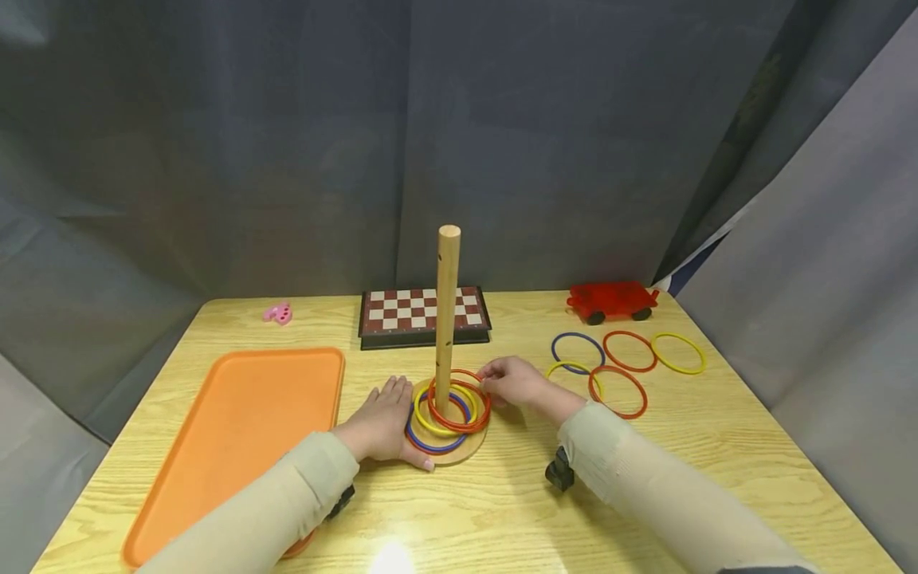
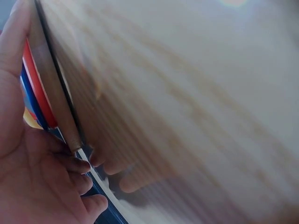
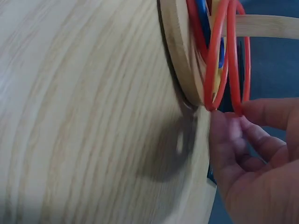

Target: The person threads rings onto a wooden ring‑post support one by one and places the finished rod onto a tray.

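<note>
A wooden peg rises from a round wooden base at the middle of the table. Blue, yellow and red rings lie in a loose pile around its foot. My left hand rests against the base's left edge, thumb spread along the near side and fingers extended. In the left wrist view the base's rim runs beside the thumb. At the right of the pile, my right hand pinches a red ring between thumb and fingertips. This ring encircles the peg, slightly raised, next to another red ring.
An orange tray lies at the left. Behind the peg sits a checkered board. Several loose rings, including a blue ring and a yellow ring, lie at the right, before a red toy cart. A pink item is back left.
</note>
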Demonstrator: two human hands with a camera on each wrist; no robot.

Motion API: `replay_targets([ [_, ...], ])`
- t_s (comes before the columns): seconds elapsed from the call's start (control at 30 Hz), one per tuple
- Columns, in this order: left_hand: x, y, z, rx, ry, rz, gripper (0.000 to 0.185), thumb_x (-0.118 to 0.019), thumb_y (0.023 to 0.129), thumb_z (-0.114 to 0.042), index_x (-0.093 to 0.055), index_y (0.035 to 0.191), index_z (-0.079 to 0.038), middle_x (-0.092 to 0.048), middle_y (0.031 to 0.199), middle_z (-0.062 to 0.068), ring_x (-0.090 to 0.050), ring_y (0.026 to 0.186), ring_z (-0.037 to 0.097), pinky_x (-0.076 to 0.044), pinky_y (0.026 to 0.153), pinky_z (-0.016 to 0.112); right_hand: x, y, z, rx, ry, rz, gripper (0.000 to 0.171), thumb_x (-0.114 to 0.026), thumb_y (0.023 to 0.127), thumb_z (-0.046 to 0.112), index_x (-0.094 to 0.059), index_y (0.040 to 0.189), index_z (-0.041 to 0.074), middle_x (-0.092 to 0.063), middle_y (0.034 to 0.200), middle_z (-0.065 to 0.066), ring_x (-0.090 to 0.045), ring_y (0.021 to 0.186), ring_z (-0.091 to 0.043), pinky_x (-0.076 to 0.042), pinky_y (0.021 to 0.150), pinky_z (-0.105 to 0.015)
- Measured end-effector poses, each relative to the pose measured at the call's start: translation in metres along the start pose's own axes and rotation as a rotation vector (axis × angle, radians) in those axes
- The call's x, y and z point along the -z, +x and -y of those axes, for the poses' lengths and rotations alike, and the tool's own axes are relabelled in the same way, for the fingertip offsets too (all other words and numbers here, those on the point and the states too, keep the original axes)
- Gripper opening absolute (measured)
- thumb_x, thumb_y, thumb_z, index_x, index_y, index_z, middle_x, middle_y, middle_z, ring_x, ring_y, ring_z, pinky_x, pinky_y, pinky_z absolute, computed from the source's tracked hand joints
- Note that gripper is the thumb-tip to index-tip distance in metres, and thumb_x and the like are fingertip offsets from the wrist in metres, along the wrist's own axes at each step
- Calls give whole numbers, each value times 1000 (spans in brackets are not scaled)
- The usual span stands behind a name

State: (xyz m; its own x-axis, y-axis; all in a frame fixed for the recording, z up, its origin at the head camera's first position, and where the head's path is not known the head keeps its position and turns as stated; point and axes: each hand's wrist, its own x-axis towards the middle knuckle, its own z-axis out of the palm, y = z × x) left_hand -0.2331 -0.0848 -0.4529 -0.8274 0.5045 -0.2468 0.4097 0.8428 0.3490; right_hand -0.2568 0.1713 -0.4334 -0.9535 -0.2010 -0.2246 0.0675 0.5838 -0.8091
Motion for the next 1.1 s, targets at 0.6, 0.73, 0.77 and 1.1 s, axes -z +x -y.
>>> replay_targets([
  [0.6,0,2,-1,10,-35,13,137,-88,71,-65,-16,161,10,-14,167,29,-7,156,40,-13,124,55,-8,0,4,-29,151,89,28,-56,103,-1,-63,127,-13,-69,110,-17,-68,88,-18,-61,82,-37],
  [0.73,-1,3,0,7,-44,15,137,-88,71,-65,-16,161,9,-13,167,28,-6,156,40,-12,125,55,-8,-2,6,-13,182,102,30,-56,103,0,-61,129,-14,-69,112,-18,-69,89,-19,-61,82,-37],
  [0.77,-2,3,0,6,-45,13,137,-88,71,-65,-16,161,9,-13,167,29,-6,156,40,-12,124,55,-8,-2,6,-7,177,97,30,-56,103,0,-61,129,-15,-69,112,-19,-69,90,-19,-61,82,-37],
  [1.1,0,1,1,-6,-18,8,138,-87,71,-65,-15,160,11,-13,167,29,-6,156,41,-12,125,54,23,-11,-9,17,237,20,36,-53,105,0,-52,135,-20,-62,125,-33,-65,111,-38,-56,95,-45],
])
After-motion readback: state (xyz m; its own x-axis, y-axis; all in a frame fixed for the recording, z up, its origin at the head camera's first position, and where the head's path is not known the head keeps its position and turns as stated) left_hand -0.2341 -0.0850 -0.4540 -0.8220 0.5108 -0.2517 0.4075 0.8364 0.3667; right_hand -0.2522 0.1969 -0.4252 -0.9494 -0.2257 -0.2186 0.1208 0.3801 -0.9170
